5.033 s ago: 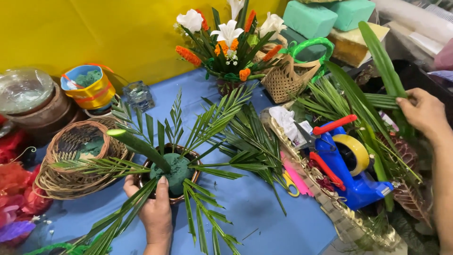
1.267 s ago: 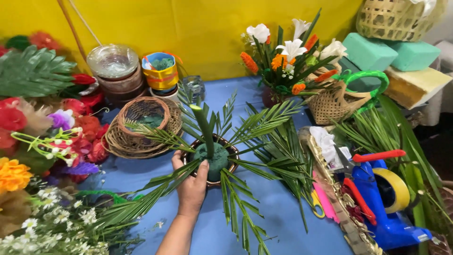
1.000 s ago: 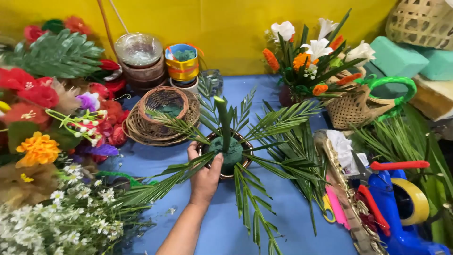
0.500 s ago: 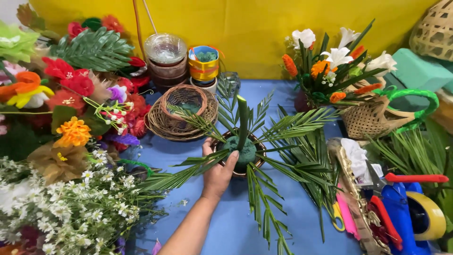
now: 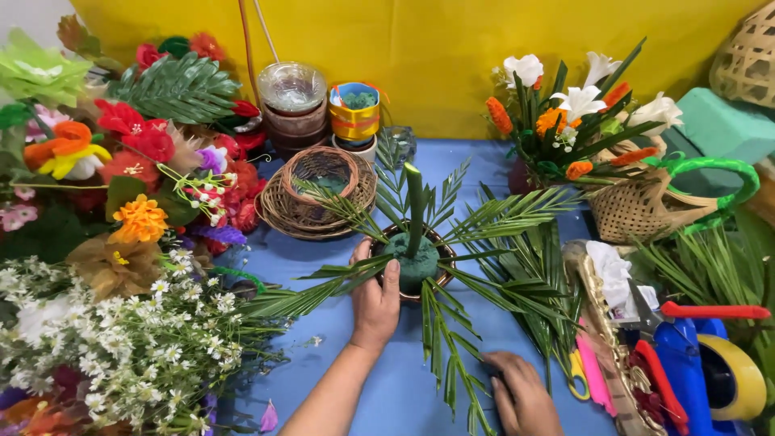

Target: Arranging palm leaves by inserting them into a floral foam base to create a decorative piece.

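Observation:
A small brown pot (image 5: 441, 257) filled with green floral foam (image 5: 417, 264) stands on the blue table, with an upright green stem and palm fronds (image 5: 500, 218) fanning out from it. My left hand (image 5: 375, 297) grips the pot's near left side, thumb on the foam. Down at the front of the table, my right hand (image 5: 523, 394) rests by the tips of loose palm leaves (image 5: 539, 291); whether it holds anything is unclear.
Piles of artificial flowers (image 5: 121, 218) and white daisies (image 5: 113, 347) fill the left. Woven baskets (image 5: 319, 190), stacked bowls (image 5: 292, 105), a finished lily arrangement (image 5: 573, 121), a green-handled basket (image 5: 654, 206), scissors (image 5: 577, 373) and a blue tape dispenser (image 5: 702, 363) surround the pot.
The view has swung left, bringing the flower piles into sight. My left hand has stayed on the pot throughout. My right hand has come into view at the bottom of the frame.

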